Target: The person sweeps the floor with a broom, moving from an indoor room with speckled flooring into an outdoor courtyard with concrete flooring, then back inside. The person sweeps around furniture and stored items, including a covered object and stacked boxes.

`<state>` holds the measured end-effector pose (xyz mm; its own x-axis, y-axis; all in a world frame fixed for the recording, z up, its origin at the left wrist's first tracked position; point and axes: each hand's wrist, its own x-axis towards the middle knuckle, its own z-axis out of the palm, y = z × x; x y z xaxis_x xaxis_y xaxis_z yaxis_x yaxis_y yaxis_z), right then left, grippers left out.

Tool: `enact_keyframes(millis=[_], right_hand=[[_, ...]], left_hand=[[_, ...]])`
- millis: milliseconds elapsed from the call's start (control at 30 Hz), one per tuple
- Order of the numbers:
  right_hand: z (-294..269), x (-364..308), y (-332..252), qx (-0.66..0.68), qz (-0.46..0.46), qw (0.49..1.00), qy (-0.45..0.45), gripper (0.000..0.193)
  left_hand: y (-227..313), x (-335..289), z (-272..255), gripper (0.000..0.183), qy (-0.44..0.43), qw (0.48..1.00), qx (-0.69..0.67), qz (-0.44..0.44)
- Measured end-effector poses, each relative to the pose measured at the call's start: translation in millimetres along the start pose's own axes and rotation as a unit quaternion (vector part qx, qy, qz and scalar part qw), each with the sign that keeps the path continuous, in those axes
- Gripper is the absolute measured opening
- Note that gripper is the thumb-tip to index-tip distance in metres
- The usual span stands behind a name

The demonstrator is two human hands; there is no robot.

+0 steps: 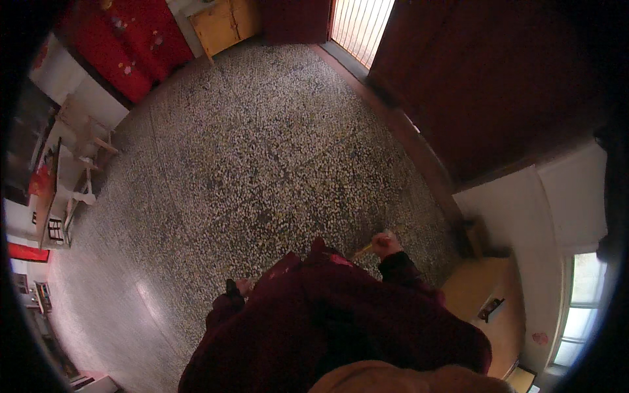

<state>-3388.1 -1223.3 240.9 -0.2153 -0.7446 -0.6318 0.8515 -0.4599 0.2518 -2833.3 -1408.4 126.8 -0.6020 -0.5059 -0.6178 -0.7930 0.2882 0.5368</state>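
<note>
My right hand (386,245) is closed around a thin yellow stick (362,251), in front of my dark red garment (314,295). The stick's near end points left toward the garment, and its exact kind is too small to make out. Lower and to the left, my left hand (244,286) hangs beside the garment. Its fingers are mostly hidden, and a small dark shape shows next to it.
Speckled stone floor (262,144) spreads ahead. A yellow wooden table (485,288) bearing a small dark object stands close on my right. Large dark doors (485,85) flank a bright barred opening (360,29). Red curtain (128,42), yellow cabinet (226,26) and wooden furniture (52,190) line the far and left walls.
</note>
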Motion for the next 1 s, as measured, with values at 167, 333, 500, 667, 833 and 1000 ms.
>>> enact_keyframes(millis=[167, 333, 500, 667, 833, 1000], right_hand=[[68.7, 89.2, 8.8, -0.357, -0.118, 0.927, -0.009, 0.032], [152.4, 126.2, 6.8, -0.039, 0.069, 0.996, -0.050, 0.033], [205.6, 185.1, -10.1, -0.351, 0.036, 0.919, -0.177, 0.027], [253.6, 215.8, -13.9, -0.090, 0.100, 0.986, -0.097, 0.025], [333.3, 251.6, -5.0, 0.021, 0.151, 0.984, -0.089, 0.024], [371.6, 290.2, -14.5, 0.042, 0.117, 0.989, -0.083, 0.021]], left_hand=[[74.0, 40.8, -54.9, 0.032, 0.084, 0.993, -0.030, 0.078], [97.7, 99.8, -107.1, 0.035, -0.022, 0.999, -0.032, -0.028], [77.7, 178.7, -137.7, 0.039, -0.013, 0.997, -0.073, -0.023], [71.5, 295.4, -206.9, 0.039, -0.109, 0.990, -0.080, -0.032], [159.0, 367.4, -304.1, 0.034, -0.014, 0.968, -0.243, -0.055], [207.6, 406.4, -371.2, 0.030, -0.004, 0.991, -0.132, -0.007]])
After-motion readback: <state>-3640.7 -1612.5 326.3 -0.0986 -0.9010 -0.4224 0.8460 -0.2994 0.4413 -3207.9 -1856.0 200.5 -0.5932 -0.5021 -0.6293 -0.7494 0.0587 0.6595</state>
